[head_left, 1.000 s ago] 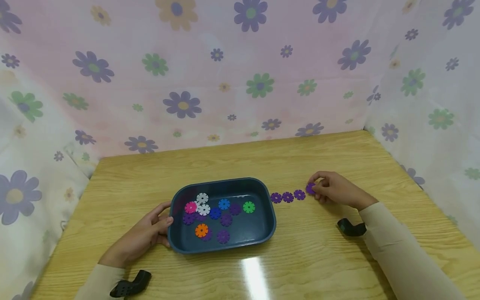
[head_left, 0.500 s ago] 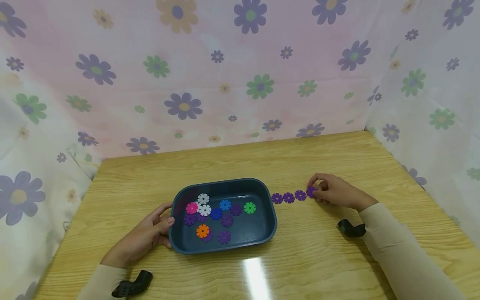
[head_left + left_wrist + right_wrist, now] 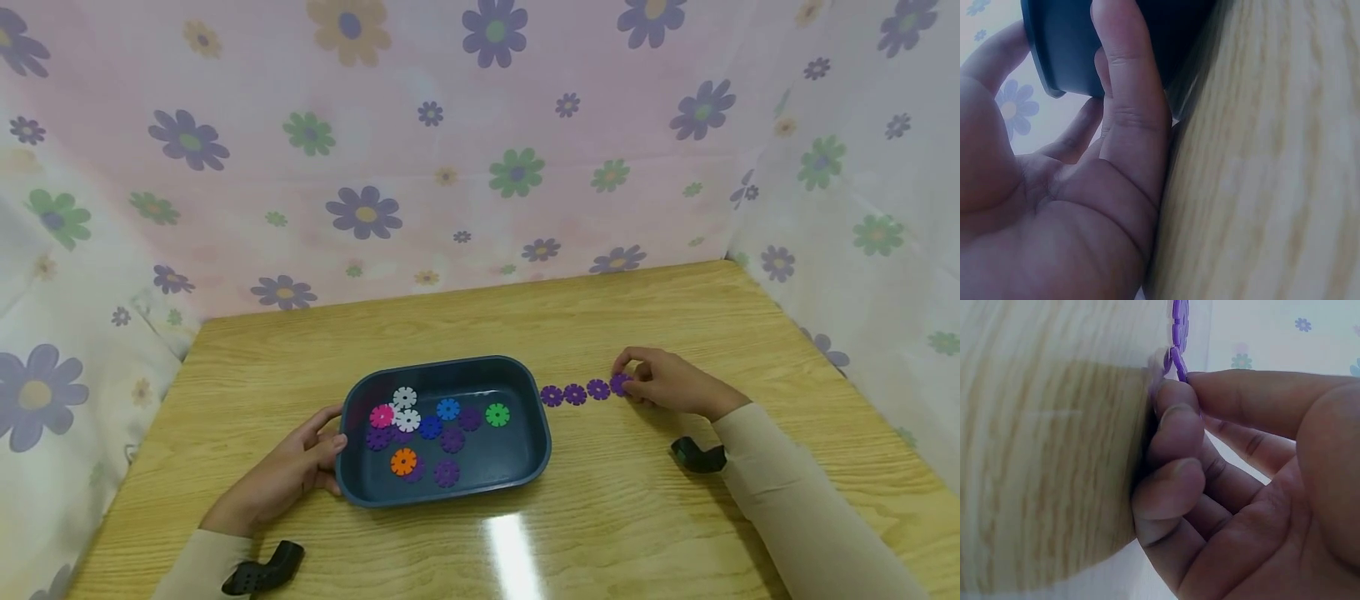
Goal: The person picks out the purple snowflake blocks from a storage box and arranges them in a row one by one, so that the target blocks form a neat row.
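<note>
In the head view my left hand [image 3: 288, 468] grips the left end of a dark blue plastic tray [image 3: 545, 442], thumb over the rim and fingers against the outer wall. The left wrist view shows those fingers [image 3: 1132, 87] against the tray wall. To the tray's right lies a row of purple notched plastic discs, one of them the disc [image 3: 575, 394]. At the row's right end my right hand [image 3: 675, 382] pinches another purple disc [image 3: 619, 383] between thumb and index finger. The right wrist view shows this disc [image 3: 1179, 364] tilted, its lower part hidden by fingertips.
Loose discs lie inside the tray: white, pink, several purple, blue, an orange disc [image 3: 403, 462] and a green disc [image 3: 497, 415]. The wooden table [image 3: 600, 533] ends at a flower-patterned curtain [image 3: 450, 125]. Black wrist devices sit near both sleeves, such as the right device [image 3: 697, 455].
My right hand has lowered its purple disc slightly, bringing it closer to the row's end. My left hand still holds the tray in place.
</note>
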{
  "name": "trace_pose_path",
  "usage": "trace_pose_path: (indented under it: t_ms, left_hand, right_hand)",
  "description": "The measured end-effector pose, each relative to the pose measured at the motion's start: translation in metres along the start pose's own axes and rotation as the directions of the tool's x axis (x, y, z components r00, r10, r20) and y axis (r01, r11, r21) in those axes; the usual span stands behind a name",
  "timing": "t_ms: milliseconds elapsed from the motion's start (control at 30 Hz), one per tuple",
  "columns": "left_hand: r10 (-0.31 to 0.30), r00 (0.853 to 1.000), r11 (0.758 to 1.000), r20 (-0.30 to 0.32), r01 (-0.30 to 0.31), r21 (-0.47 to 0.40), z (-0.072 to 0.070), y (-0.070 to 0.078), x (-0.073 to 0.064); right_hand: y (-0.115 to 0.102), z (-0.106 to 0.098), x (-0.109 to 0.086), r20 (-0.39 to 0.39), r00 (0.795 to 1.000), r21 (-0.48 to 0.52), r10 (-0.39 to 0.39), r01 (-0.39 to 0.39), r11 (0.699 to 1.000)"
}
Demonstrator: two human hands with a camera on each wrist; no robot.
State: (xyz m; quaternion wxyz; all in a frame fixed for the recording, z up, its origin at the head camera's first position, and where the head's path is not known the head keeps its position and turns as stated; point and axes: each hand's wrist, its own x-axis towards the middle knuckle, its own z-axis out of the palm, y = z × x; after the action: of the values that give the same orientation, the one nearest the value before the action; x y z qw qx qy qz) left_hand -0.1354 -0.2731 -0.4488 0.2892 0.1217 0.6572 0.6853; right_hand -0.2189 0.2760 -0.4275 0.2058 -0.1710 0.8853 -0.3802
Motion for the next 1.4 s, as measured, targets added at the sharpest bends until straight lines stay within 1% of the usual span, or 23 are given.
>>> trace_pose_path:
  t_ms: [167,333,767,1400]
  left_hand:
    - [0.006,1.0,1.0,0.005,-0.006,0.0,-0.0007,-0.0009,0.0005]
    - [0.007,1.0,1.0,0.002,-0.007,0.01,-0.0011,-0.0006,0.0016]
    - [0.001,1.0,1.0,-0.007,0.0,0.016,0.0001,-0.001,0.0009]
    - [-0.004,1.0,1.0,-0.006,0.004,0.004,0.0012,0.0009,-0.0003]
  right_hand:
    - [0.0003,-0.0004,-0.0002,0.0,1.0,-0.044,-0.007,0.007,0.999]
    - [0.0005,-0.001,0.0009,-0.002,1.0,-0.064,-0.016,0.016,0.998]
    - [0.0015,0.0001,0.0007,0.0,1.0,-0.064,0.017,-0.017,0.998]
    - [-0.0008,0.0,0.0,-0.013,0.999,-0.075,0.03,-0.031,0.997]
